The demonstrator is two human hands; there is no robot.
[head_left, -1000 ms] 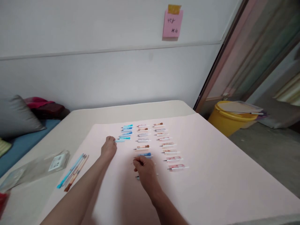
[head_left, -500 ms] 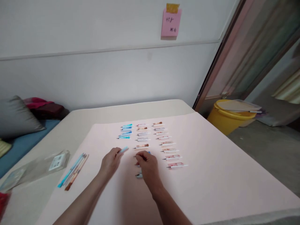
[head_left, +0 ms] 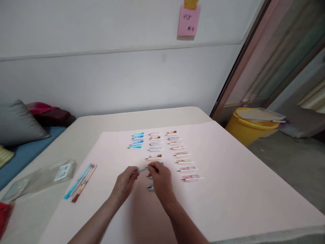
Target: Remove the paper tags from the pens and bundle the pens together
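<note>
My left hand (head_left: 125, 181) is closed around a slim light-blue pen (head_left: 141, 169) held just above the pink sheet. The fingertips of my right hand (head_left: 161, 178) pinch together at the pen's right end; whatever small part they may hold there is hidden. Beneath and behind my right hand lie more blue pens (head_left: 150, 187), partly covered by it. Just beyond my hands is a brown-capped pen piece with a white stick (head_left: 154, 157). To the right runs a column of pink-patterned pen pieces with white sticks (head_left: 191, 177).
Blue pen pieces (head_left: 137, 142) lie at the back left of the rows. A bundle of blue and brown pens (head_left: 81, 183) rests at left, beside a clear plastic bag (head_left: 48, 179). A yellow bin (head_left: 243, 132) stands beyond the table's right edge. A wall rises behind.
My left hand has moved right and slightly down, bringing the pen to my right fingertips. My right hand has stayed almost in place. The view has shifted slightly.
</note>
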